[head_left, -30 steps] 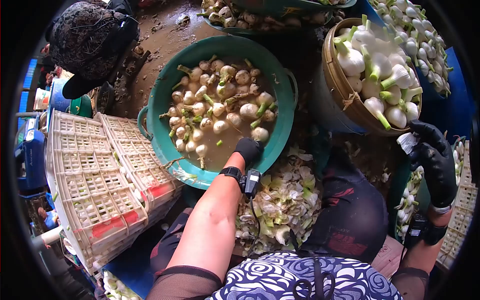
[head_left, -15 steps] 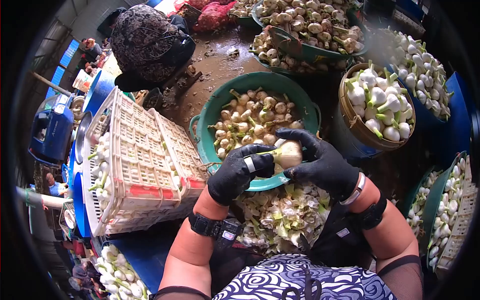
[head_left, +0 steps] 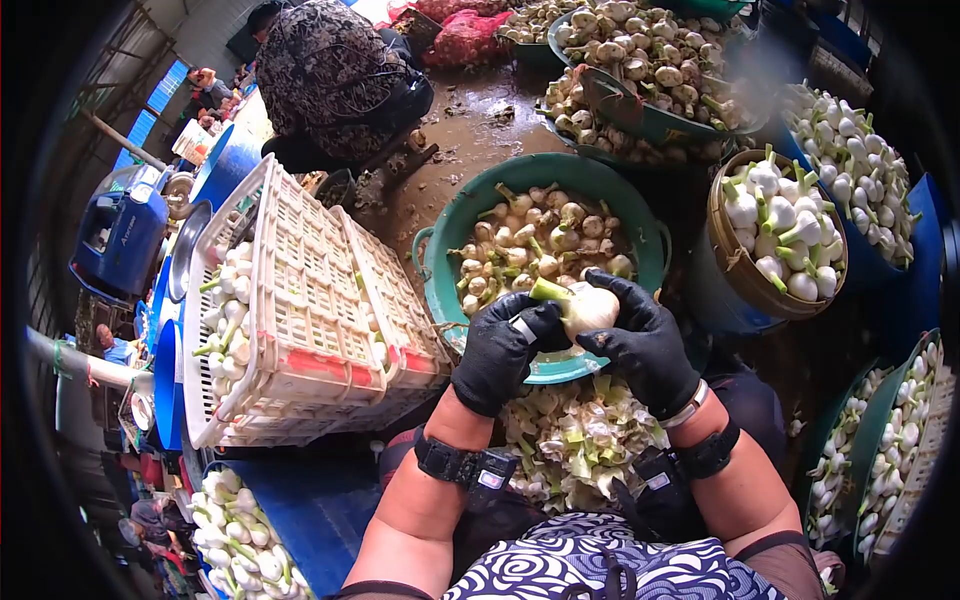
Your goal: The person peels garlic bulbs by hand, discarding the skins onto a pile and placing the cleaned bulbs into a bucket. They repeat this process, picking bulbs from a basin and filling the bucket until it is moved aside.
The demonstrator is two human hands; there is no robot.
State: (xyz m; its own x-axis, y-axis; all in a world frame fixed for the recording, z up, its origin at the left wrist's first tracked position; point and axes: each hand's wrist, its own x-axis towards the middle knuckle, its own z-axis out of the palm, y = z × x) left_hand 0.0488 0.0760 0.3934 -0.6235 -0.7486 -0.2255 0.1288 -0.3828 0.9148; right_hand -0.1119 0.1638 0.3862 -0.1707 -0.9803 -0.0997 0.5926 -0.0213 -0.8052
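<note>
A whitish garlic bulb (head_left: 592, 310) with a short green stem is between my two black-gloved hands, over the near rim of a green tub (head_left: 438, 290). The fingers of my left hand (head_left: 503, 350) are closed by the stem side, a pale band around one finger. On the other side, my right hand (head_left: 652, 352) grips the bulb with thumb and fingers. Unpeeled garlic bulbs (head_left: 545, 240) sit in the tub, some in murky water. Below my hands lies a heap of peeled-off garlic skins (head_left: 575, 430).
White plastic crates (head_left: 310, 330) holding garlic stand at left. A bucket of clean garlic (head_left: 785, 225) is at right, with blue and green tubs of garlic beyond it. Heaped basins (head_left: 660, 60) sit at the back. A person in a patterned top (head_left: 330, 80) crouches at upper left.
The view has shifted, so the surroundings appear farther right. The bulb has turned between my hands and looks whiter, its green stem more exposed. Both hands keep hold of it.
</note>
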